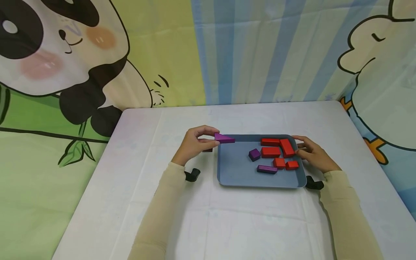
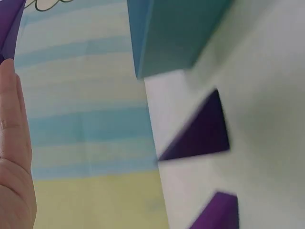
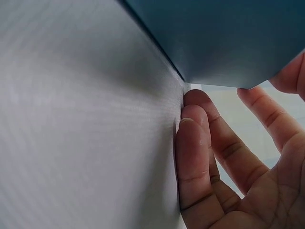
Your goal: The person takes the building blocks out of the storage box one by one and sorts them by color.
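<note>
Left hand (image 1: pixel 196 144) pinches purple wedge (image 1: pixel 222 138) between thumb and fingers, grasping it. Wedge is up at tray's far left corner, thin end pointing right. Left wrist view: just a bit of wedge at fingertip, rest cut off

Right hand (image 1: pixel 312 155) at tray (image 1: pixel 237 169) right edge, by far right corner, loose, not clenched. Right wrist view: thumb and a fingertip touch tray's outside, other fingers lie low beside the table surface

In tray: purple cube (image 1: pixel 254 155) about middle; purple bar (image 1: pixel 267 169) nearer the near edge, right of middle. Five red blocks in right half: long one (image 1: pixel 270 142) along far edge, slanted one (image 1: pixel 287 147) by far right corner, chunky one (image 1: pixel 270 152) below the long one, two small ones (image 1: pixel 278 163) (image 1: pixel 291 165) side by side toward right edge

Outside tray, on table (image 1: pixel 195 224): dark block (image 1: pixel 208 150) by left edge of tray, mostly hidden by left hand. Left wrist view shows dark triangle (image 2: pixel 202 131) near a tray corner, plus purple piece (image 2: pixel 219 210) cut off at bottom

Tan sleeves (image 1: pixel 165 206) on both arms, black gadget (image 1: pixel 193 175) at left wrist, another (image 1: pixel 314 184) at right. Backdrop with panda (image 1: pixel 65 43) past table's far left corner, blue stripes (image 1: pixel 224 54) behind far edge
</note>
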Tool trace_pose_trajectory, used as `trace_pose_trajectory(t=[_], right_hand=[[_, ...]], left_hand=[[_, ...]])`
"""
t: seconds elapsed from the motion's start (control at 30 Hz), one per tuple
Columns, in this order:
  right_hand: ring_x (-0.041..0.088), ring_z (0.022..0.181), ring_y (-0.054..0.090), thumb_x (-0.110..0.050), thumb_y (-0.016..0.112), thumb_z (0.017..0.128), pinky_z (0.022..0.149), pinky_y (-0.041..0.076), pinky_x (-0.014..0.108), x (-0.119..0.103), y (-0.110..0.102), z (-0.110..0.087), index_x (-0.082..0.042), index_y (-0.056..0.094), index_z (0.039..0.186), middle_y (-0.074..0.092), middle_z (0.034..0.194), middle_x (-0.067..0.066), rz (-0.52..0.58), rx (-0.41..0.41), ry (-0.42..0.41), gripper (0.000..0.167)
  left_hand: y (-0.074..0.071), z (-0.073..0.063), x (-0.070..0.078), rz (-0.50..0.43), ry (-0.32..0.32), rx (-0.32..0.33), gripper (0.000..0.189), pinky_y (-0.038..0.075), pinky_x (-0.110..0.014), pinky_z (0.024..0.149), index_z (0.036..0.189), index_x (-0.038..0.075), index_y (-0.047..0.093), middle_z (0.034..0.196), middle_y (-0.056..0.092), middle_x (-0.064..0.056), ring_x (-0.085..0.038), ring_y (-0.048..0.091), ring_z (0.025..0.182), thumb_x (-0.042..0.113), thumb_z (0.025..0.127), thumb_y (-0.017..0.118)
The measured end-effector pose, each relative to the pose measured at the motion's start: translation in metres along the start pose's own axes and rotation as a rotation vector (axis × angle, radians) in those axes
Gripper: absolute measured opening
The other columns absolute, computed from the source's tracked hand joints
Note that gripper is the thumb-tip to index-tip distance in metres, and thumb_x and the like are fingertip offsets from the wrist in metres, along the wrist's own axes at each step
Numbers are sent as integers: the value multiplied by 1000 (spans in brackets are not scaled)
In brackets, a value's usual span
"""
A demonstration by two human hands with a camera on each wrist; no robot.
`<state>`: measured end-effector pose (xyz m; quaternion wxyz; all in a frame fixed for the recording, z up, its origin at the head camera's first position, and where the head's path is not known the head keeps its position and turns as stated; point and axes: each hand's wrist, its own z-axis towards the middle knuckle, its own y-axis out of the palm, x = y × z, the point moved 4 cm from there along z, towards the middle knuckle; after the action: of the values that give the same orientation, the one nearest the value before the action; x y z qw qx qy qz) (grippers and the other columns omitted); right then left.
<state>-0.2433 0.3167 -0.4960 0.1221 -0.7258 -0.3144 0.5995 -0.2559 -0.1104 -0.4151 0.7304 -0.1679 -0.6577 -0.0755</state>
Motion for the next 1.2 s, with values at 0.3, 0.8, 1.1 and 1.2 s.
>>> trace_pose_trajectory(t=[0.3, 0.8, 1.1, 1.2], right_hand=[[58, 135, 48, -22, 49, 113, 99, 49, 64, -2, -1, -1, -11, 24, 172, 42, 155, 40, -4, 2, -11, 66], [60, 139, 43, -21, 46, 114, 103, 46, 71, -1, 1, 0, -11, 21, 173, 37, 158, 41, -5, -6, 0, 65], [62, 140, 41, -22, 47, 114, 102, 46, 72, 0, 1, 0, -12, 20, 173, 34, 161, 41, -4, -9, 13, 65], [62, 141, 40, -23, 48, 114, 103, 45, 74, 0, 0, 0, -13, 21, 173, 34, 161, 40, 3, -8, 15, 65]], left_hand=[[-40, -19, -7, 39, 3, 82, 39, 62, -26, 70, 129, -6, 73, 122, 76, -12, -15, 80, 92, -2, 92, 83], [-104, -36, -19, 275, -93, 135, 42, 57, -27, 101, 137, 5, 73, 132, 75, -13, -26, 66, 131, 13, 97, 84], [-132, -39, -35, 310, -137, 196, 43, 54, -32, 107, 141, 4, 70, 136, 72, -16, -28, 66, 130, 12, 101, 80], [-141, -41, -41, 307, -151, 223, 42, 52, -32, 109, 142, 2, 69, 138, 70, -18, -29, 65, 132, 10, 101, 78]])
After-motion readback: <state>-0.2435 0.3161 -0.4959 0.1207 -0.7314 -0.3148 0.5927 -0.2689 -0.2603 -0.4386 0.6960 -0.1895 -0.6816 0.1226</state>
